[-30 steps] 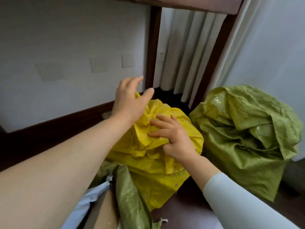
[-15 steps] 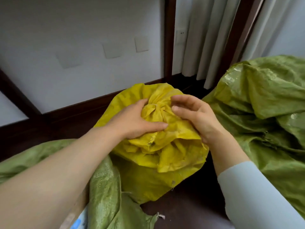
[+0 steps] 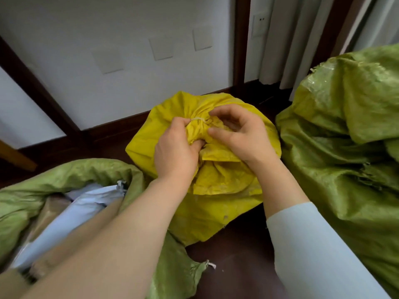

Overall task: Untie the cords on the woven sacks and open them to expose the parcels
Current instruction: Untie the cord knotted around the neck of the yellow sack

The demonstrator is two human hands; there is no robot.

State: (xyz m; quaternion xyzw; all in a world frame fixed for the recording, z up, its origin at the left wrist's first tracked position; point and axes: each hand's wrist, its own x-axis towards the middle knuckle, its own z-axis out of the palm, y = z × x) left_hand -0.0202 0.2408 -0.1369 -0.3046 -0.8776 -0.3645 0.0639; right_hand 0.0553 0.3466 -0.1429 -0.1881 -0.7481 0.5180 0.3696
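Left hand [image 3: 174, 152] grips neck of yellow woven sack [image 3: 216, 208]. Right hand [image 3: 239, 134] fingers pinch fabric beside pale thin cord [image 3: 197, 119]. Recommend easing the knot loose gently.

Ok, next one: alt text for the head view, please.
The left hand grips the gathered neck of a yellow sack at its pale cord, while the right hand pinches the fabric beside it. An open green sack showing white parcels lies at left; a second green sack stands at right.
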